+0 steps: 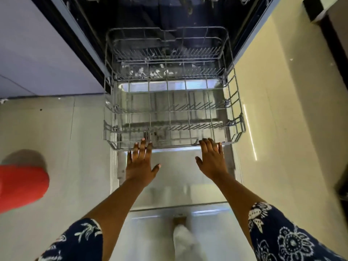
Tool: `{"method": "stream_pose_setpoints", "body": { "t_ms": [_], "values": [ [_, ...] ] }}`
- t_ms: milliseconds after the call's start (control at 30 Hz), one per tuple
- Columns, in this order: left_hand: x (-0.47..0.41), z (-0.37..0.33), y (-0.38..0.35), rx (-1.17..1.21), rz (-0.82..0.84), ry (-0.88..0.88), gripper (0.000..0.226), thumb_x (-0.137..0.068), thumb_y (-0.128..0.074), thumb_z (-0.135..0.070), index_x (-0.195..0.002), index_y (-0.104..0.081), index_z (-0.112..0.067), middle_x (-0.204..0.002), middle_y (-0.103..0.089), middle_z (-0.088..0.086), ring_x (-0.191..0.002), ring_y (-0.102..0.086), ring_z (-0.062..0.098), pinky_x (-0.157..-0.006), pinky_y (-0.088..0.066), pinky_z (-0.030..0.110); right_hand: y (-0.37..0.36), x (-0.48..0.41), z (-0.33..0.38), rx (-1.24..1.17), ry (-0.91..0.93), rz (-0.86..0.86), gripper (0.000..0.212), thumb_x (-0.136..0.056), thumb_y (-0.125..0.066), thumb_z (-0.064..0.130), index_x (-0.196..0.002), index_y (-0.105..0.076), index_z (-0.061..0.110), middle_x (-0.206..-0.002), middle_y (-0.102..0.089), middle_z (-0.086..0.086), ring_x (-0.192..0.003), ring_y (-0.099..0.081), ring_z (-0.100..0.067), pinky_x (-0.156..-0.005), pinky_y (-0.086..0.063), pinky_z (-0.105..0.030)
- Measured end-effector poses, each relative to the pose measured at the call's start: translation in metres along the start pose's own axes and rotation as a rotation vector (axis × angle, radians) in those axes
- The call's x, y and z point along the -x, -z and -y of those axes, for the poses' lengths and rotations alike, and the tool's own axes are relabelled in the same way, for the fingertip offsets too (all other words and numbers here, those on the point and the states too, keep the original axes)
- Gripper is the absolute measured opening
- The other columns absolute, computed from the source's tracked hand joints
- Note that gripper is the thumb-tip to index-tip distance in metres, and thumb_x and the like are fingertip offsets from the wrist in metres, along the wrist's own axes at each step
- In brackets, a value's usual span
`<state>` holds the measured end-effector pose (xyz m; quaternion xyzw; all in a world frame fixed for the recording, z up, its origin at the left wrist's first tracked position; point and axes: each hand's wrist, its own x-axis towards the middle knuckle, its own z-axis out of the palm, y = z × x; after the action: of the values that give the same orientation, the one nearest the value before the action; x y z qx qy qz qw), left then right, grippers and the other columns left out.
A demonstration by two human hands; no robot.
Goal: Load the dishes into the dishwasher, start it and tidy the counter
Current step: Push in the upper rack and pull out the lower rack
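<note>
The dishwasher stands open in front of me, its steel door (175,185) folded down flat. The grey wire lower rack (235,113) is drawn partway out over the door and holds no dishes. My left hand (140,162) reaches to the rack's front rail, fingers straight and spread, tips touching the wire. My right hand (211,159) lies at the same rail further right, fingers straight over the edge. An upper rack (163,0) shows dimly at the top inside the dark tub.
A red rounded object (20,187) sits on the pale tiled floor at the left. A light cabinet front (37,53) flanks the dishwasher on the left, a cream cabinet face (282,91) on the right. A dark object (318,10) is at the top right.
</note>
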<state>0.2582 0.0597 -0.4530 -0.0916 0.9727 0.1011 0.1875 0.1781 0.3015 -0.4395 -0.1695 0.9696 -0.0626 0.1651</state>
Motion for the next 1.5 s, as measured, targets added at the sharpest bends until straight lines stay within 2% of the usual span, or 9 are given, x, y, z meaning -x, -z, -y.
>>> {"method": "stream_pose_setpoints", "body": {
  "t_ms": [200, 467, 700, 833, 967, 1067, 1167, 1267, 1500],
  "values": [
    [0.054, -0.004, -0.026, -0.040, 0.048, 0.012, 0.090, -0.089, -0.040, -0.061, -0.149, 0.014, -0.022, -0.157, 0.020, 0.006, -0.145, 0.012, 0.030, -0.116, 0.005, 0.046, -0.023, 0.062, 0.004, 0.070, -0.036, 0.117, 0.077, -0.093, -0.047, 0.036, -0.150, -0.001, 0.014, -0.158, 0.004, -0.007, -0.146, 0.008, -0.024, -0.115, 0.006, -0.044],
    [0.080, -0.003, -0.048, -0.012, -0.005, -0.011, 0.093, -0.086, -0.048, -0.061, -0.152, 0.002, -0.018, -0.158, 0.013, 0.008, -0.145, 0.007, 0.032, -0.114, 0.002, 0.048, -0.034, 0.091, -0.002, 0.059, -0.029, 0.191, 0.086, -0.091, -0.050, 0.037, -0.149, 0.010, 0.016, -0.156, 0.017, -0.004, -0.144, 0.017, -0.023, -0.116, 0.006, -0.047],
    [0.078, -0.008, -0.016, -0.061, 0.221, 0.017, 0.097, -0.085, -0.047, -0.064, -0.151, 0.010, -0.022, -0.158, 0.018, 0.007, -0.146, 0.011, 0.031, -0.115, 0.005, 0.048, -0.011, 0.088, 0.003, 0.124, -0.047, 0.345, 0.089, -0.091, -0.050, 0.037, -0.148, 0.015, 0.015, -0.156, 0.020, -0.004, -0.144, 0.018, -0.022, -0.114, 0.008, -0.047],
    [0.078, -0.011, 0.061, -0.018, 0.407, 0.044, 0.075, -0.091, -0.046, -0.054, -0.151, -0.015, -0.023, -0.159, -0.014, 0.004, -0.145, -0.015, 0.026, -0.117, -0.004, 0.049, 0.063, 0.086, 0.036, 0.214, -0.054, 0.385, 0.075, -0.093, -0.045, 0.033, -0.149, 0.000, 0.009, -0.158, 0.001, -0.010, -0.146, 0.001, -0.026, -0.114, 0.003, -0.052],
    [0.120, -0.024, 0.186, 0.349, 0.233, 0.138, 0.051, -0.092, -0.052, -0.046, -0.138, -0.044, -0.025, -0.135, -0.055, 0.003, -0.123, -0.052, 0.025, -0.103, -0.039, 0.034, 0.184, 0.097, 0.103, 0.113, 0.082, 0.180, 0.051, -0.093, -0.044, 0.031, -0.139, -0.035, 0.012, -0.140, -0.044, -0.009, -0.135, -0.034, -0.025, -0.116, -0.005, -0.053],
    [0.149, -0.023, 0.276, 0.495, 0.027, 0.180, 0.040, -0.092, -0.054, -0.041, -0.129, -0.053, -0.026, -0.115, -0.066, -0.003, -0.107, -0.061, 0.021, -0.087, -0.046, 0.030, 0.265, 0.103, 0.151, 0.065, 0.144, 0.076, 0.037, -0.094, -0.040, 0.031, -0.126, -0.048, 0.014, -0.121, -0.060, -0.008, -0.116, -0.052, -0.025, -0.114, -0.019, -0.048],
    [0.181, 0.002, 0.364, 0.613, -0.221, 0.246, 0.032, -0.092, -0.057, -0.035, -0.123, -0.057, -0.026, -0.103, -0.069, -0.004, -0.094, -0.064, 0.018, -0.082, -0.048, 0.029, 0.341, 0.104, 0.206, -0.012, 0.248, -0.035, 0.026, -0.093, -0.039, 0.029, -0.109, -0.054, 0.015, -0.104, -0.066, -0.007, -0.098, -0.061, -0.027, -0.098, -0.035, -0.040],
    [0.192, 0.049, 0.429, 0.662, -0.393, 0.313, 0.029, -0.091, -0.058, -0.034, -0.119, -0.060, -0.026, -0.099, -0.068, -0.005, -0.092, -0.064, 0.016, -0.083, -0.050, 0.032, 0.399, 0.084, 0.268, -0.030, 0.392, -0.087, 0.025, -0.095, -0.038, 0.031, -0.106, -0.055, 0.015, -0.104, -0.066, -0.009, -0.099, -0.060, -0.030, -0.088, -0.039, -0.038],
    [0.134, 0.206, 0.558, 0.629, -0.670, 0.301, 0.035, -0.095, -0.053, -0.036, -0.125, -0.059, -0.019, -0.121, -0.062, -0.007, -0.112, -0.056, 0.013, -0.080, -0.044, 0.026, 0.482, -0.043, 0.449, -0.006, 0.582, -0.307, 0.029, -0.091, -0.044, 0.035, -0.108, -0.060, 0.018, -0.102, -0.067, -0.005, -0.098, -0.060, -0.025, -0.079, -0.044, -0.034]
  ]
}}
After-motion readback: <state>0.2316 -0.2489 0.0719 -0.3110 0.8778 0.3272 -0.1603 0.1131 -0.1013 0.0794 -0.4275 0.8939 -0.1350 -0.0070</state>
